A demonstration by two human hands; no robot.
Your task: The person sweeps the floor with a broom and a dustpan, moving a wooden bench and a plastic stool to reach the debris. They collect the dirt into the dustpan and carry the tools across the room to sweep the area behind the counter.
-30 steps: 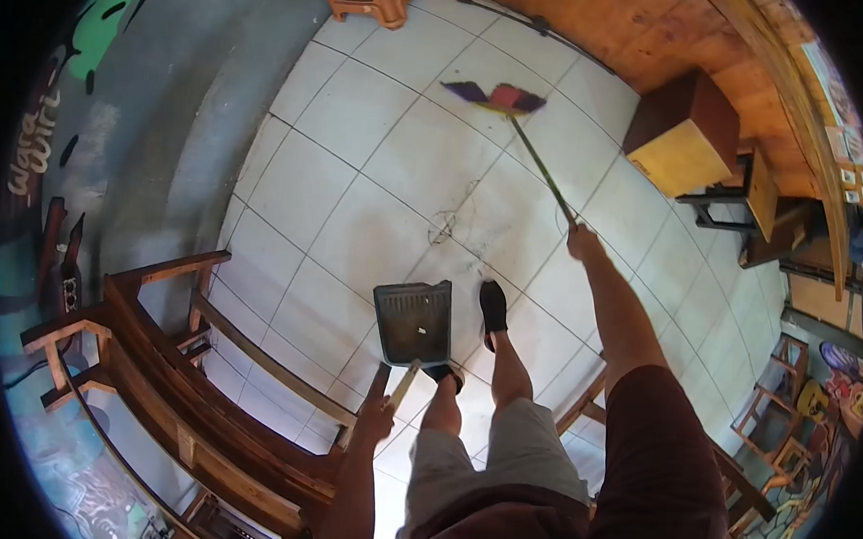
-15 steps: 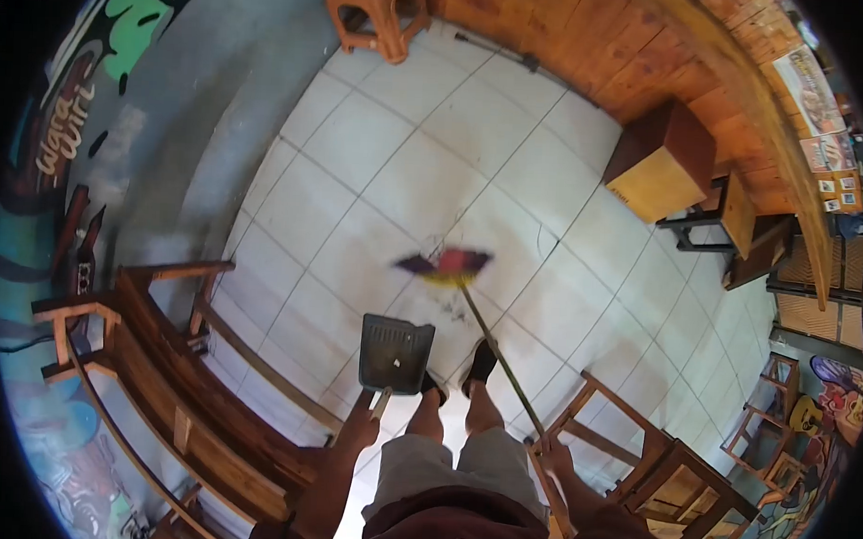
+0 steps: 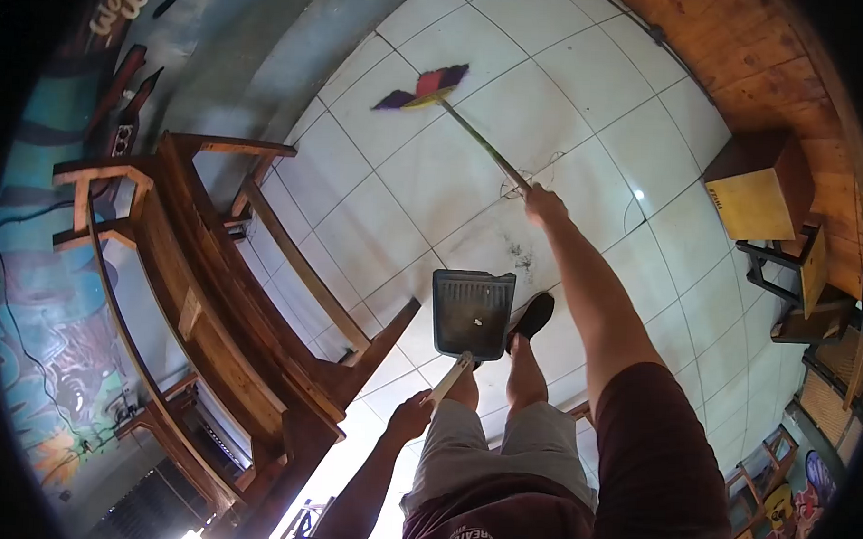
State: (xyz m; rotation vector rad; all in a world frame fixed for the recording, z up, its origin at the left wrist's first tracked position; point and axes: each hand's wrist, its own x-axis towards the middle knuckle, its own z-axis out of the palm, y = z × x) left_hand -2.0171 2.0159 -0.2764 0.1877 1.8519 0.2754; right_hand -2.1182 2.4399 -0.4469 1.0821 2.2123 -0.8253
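My right hand (image 3: pixel 546 206) is closed round the green handle of a broom. The broom (image 3: pixel 436 87), with purple, red and yellow bristles, is stretched out ahead over the white tiles, towards the grey wall. My left hand (image 3: pixel 410 417) grips the pale handle of a black dustpan. The dustpan (image 3: pixel 472 315) is just in front of my feet, with a small white scrap in it. Beyond its right corner, dark dirt (image 3: pixel 519 257) lies scattered on the floor.
A long wooden bench (image 3: pixel 211 328) stands on the left beside the painted wall. A wooden box (image 3: pixel 759 186) and a small black-framed stool (image 3: pixel 791 268) stand at the right by the wood-panelled counter (image 3: pixel 772 53). My dark shoe (image 3: pixel 533 315) is right of the dustpan.
My right arm has reached forward, carrying the broom away from the dirt towards the grey wall. The view has shifted, and the bench now appears nearer.
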